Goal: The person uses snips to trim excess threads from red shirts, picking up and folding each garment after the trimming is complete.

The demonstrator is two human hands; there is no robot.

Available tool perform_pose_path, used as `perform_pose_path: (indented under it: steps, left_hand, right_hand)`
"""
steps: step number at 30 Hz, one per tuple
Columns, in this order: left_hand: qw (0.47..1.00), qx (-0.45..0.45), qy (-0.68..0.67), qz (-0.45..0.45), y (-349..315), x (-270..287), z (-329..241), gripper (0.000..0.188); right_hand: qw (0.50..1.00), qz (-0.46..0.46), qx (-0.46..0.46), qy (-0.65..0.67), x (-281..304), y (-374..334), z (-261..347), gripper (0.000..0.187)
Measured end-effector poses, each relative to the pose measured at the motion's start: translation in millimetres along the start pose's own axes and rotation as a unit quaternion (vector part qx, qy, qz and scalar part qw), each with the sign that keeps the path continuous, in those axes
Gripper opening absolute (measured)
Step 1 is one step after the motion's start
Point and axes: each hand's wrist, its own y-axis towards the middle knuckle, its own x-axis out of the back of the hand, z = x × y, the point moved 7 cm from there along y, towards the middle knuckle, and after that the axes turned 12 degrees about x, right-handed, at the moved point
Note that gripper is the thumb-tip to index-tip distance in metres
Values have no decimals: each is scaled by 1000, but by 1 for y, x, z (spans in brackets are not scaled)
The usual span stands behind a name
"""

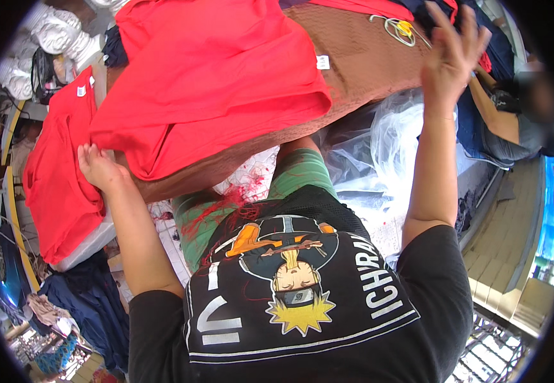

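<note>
A red short-sleeved shirt [216, 83] lies spread over a padded surface covered in brown cloth [366, 60]. A small white tag sticks out at its right edge. My left hand [102, 168] rests at the shirt's lower left corner, fingers stretched out against the fabric, with a second red garment [60, 179] right beside it. That garment hangs over a support at the left. My right hand [454, 56] is raised at the upper right, fingers spread, blurred and holding nothing. Near it, a small yellow object [405, 28] with a pale looped cord lies on the brown cloth.
Loose red threads [245, 191] lie across my lap and green shorts. Clear plastic sheeting [379, 150] is bunched to the right of my legs. Dark blue cloth [91, 303] is heaped at the lower left. Another person [497, 115] sits at the right, one arm toward dark fabric.
</note>
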Motion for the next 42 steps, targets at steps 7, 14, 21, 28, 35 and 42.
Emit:
perform_pose_path:
  steps: [7,14,21,28,35,42]
  left_hand:
    - [975,-160,126,87,-58,-65,-42,37]
    - [769,-262,242,530,-236,-186,6,19]
    - [696,-214,295,619,-280,-242,60,24]
    - [688,-226,315,613,-280,-248,63,19]
    - [727,-131,334,586,-278,-253,65,15]
    - [735,-67,328,589,-278,-249,69,17]
  right_hand:
    - [998,-3,-16,63,2,-15,20,31]
    - [881,289,-270,259,-28,-133,37,20]
    - [796,370,-349,329,-29,-151,81,25]
    - [786,371,-357,341,-44,-130,68,30]
    - [643,320,-487,497,-64,-179,88,23]
    - [714,365,-398,446,-62,-168,91,21]
